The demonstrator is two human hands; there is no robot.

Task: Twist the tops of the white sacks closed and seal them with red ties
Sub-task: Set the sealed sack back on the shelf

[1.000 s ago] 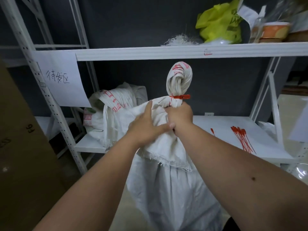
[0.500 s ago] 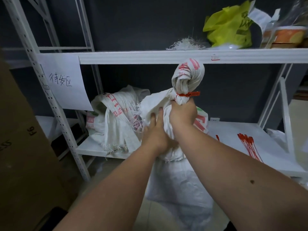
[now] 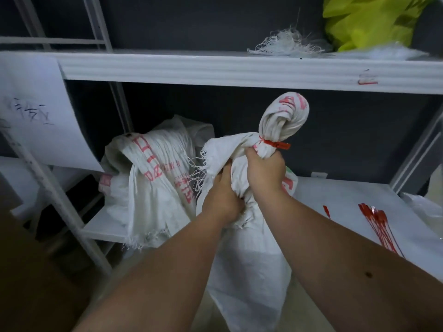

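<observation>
I hold a white woven sack point(image 3: 249, 271) up in front of the lower shelf. Its twisted top point(image 3: 284, 118) stands upright, and a red tie point(image 3: 275, 144) is cinched around the neck. My right hand point(image 3: 263, 171) is shut on the neck just under the tie. Lower and to the left, my left hand point(image 3: 221, 200) grips bunched sack cloth. A second white sack point(image 3: 153, 183) with red print lies slumped on the shelf's left end. Several loose red ties point(image 3: 378, 224) lie on the shelf at the right.
The white metal rack has an upper shelf point(image 3: 215, 68) just above the sack top, carrying a yellow-green bag point(image 3: 369, 22) and frayed white fibres point(image 3: 287, 43). A paper sign point(image 3: 38, 111) hangs at the left upright. A brown carton point(image 3: 28, 271) stands at the lower left.
The sack has risen and shifted right toward the shelf. My left hand has slid lower on the cloth. The view has moved closer.
</observation>
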